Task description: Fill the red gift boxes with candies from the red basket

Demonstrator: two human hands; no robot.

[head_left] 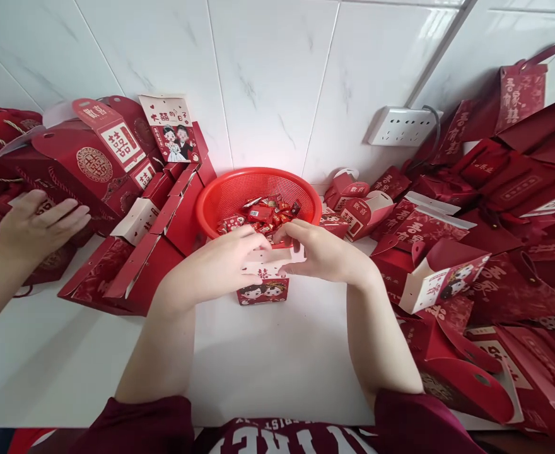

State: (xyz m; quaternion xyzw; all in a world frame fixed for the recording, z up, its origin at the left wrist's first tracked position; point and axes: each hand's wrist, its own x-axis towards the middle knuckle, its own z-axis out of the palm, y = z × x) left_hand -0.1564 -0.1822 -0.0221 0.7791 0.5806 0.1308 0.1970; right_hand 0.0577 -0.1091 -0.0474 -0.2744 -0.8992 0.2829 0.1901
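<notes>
A small red and white box [263, 291] with two cartoon faces on its front stands upright on the white table. My left hand [221, 261] is at the box's upper left, thumb and fingers curved round its top flaps. At the upper right of the box, my right hand [327, 252] has its fingers bent at the top edge. Both hands hold the box's top part between them. Just behind, a red plastic basket [211, 200] holds several wrapped candies [261, 213]. The inside of the box is hidden.
Another person's hand [45, 230] reaches in at the left, by large red boxes [93, 157]. Flat-sided red cartons [154, 271] stand left of the basket. Many red gift boxes [509, 277] pile up at the right. A white power strip [403, 126] is on the wall.
</notes>
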